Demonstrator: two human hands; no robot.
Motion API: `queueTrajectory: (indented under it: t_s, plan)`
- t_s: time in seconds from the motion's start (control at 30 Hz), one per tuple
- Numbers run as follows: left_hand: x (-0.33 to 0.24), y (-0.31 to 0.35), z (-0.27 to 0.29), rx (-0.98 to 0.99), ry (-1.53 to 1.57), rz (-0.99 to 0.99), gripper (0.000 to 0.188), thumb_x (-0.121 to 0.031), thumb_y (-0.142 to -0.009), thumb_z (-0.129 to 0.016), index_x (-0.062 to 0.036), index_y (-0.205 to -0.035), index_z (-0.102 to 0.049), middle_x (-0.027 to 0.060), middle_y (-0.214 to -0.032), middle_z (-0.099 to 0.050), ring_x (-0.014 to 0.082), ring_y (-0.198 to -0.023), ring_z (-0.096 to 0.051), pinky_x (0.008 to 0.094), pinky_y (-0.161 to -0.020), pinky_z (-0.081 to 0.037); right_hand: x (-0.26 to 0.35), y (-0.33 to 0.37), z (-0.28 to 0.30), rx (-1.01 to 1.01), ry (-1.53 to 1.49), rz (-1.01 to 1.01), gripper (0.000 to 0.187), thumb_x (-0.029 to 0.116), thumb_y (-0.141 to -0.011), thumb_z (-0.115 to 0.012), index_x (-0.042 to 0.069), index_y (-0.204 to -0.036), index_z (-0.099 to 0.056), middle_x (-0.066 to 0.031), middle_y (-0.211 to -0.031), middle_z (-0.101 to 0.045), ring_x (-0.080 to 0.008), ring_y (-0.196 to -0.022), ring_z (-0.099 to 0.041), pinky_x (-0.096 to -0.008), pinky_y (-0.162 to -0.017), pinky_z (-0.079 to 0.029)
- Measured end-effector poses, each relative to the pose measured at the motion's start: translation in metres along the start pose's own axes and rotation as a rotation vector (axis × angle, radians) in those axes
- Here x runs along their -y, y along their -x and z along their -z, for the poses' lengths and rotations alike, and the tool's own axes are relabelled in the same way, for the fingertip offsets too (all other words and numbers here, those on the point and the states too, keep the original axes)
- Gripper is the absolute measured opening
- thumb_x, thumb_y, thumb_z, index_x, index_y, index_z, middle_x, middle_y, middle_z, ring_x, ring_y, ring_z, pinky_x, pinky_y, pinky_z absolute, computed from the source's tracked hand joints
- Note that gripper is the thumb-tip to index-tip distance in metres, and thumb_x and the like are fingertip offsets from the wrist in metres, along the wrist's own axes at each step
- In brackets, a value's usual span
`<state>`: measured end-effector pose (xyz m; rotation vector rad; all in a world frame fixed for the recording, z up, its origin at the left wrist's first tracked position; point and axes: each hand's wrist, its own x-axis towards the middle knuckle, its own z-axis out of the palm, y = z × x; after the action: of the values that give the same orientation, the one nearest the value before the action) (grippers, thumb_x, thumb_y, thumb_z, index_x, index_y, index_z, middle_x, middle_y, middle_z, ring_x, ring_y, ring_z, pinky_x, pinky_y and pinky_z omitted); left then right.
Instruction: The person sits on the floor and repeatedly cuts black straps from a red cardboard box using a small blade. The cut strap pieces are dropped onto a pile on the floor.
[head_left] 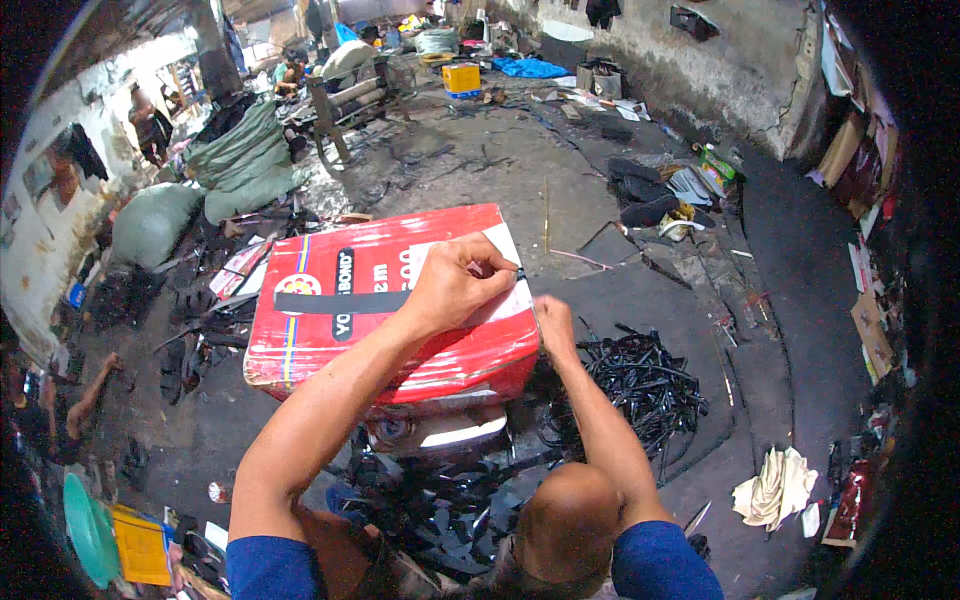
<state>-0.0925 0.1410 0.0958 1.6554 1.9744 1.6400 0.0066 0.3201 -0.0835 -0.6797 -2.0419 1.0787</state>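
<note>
Hands (455, 285) (553, 322) press a black strip (340, 301) onto the red tin (400, 350).

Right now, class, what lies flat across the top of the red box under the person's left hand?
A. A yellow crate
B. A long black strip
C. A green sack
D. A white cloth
B: a long black strip lies across the top of the red box, and the left hand rests at its right end; the other things are elsewhere on the floor.
</note>
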Motion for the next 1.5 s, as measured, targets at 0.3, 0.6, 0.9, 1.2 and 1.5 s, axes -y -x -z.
queueTrajectory:
  t_s: [0.3, 0.6, 0.9, 1.2, 1.5]
  plan:
    - [0.004, -0.005, -0.001, 0.024, -0.022, 0.028, 0.006, -0.005, -0.084, -0.074, 0.0011, -0.084, -0.074, 0.0062, -0.085, -0.069, 0.0105, -0.077, -0.065, 0.0255, -0.066, -0.055, -0.157, 0.098, -0.021, 0.005, 0.192, -0.444, 0.034, 0.029, -0.095, -0.06, -0.003, -0.089, -0.069, -0.026, -0.091, -0.07, -0.0432, -0.086, -0.068, -0.0492, -0.079, -0.052]
    - [0.011, -0.007, -0.001, 0.073, -0.013, -0.061, 0.01, -0.009, -0.084, -0.076, -0.0022, -0.091, -0.078, 0.0071, -0.087, -0.071, 0.0149, -0.079, -0.068, 0.0294, -0.069, -0.055, -0.2, 0.118, 0.0, 0.176, 0.49, -0.471, 0.037, 0.029, -0.094, -0.058, -0.004, -0.088, -0.072, -0.0294, -0.097, -0.07, -0.0476, -0.097, -0.068, -0.0531, -0.089, -0.052]
    - [0.01, -0.003, 0.007, 0.121, -0.175, -0.404, 0.009, -0.005, -0.087, -0.074, -0.0006, -0.095, -0.076, 0.0115, -0.09, -0.071, 0.0211, -0.084, -0.07, 0.0316, -0.074, -0.055, -0.267, 0.133, 0.017, 0.143, 0.823, -0.118, 0.024, 0.02, -0.083, -0.058, 0.004, -0.084, -0.075, -0.0209, -0.091, -0.07, -0.039, -0.087, -0.068, -0.0529, -0.078, -0.056]
    - [0.016, 0.006, 0.016, 0.164, -0.386, -0.568, 0.028, -0.02, -0.09, -0.068, -0.0018, -0.11, -0.074, 0.0159, -0.103, -0.069, 0.0332, -0.093, -0.068, 0.0406, -0.084, -0.055, -0.226, 0.104, 0.102, -0.026, 0.848, -0.382, 0.025, 0.02, -0.092, -0.057, 0.0, -0.091, -0.07, -0.0278, -0.102, -0.071, -0.044, -0.094, -0.072, -0.0524, -0.086, -0.058]
    - [0.002, 0.006, 0.011, 0.272, -0.321, -0.511, 0.062, -0.037, -0.091, -0.066, 0.0109, -0.129, -0.06, 0.0221, -0.112, -0.062, 0.0362, -0.102, -0.062, 0.0418, -0.091, -0.051, -0.169, 0.098, 0.184, -0.53, 1.336, -0.14, 0.023, 0.023, -0.093, -0.06, 0.004, -0.102, -0.07, -0.019, -0.098, -0.07, -0.0377, -0.096, -0.067, -0.0502, -0.084, -0.055]
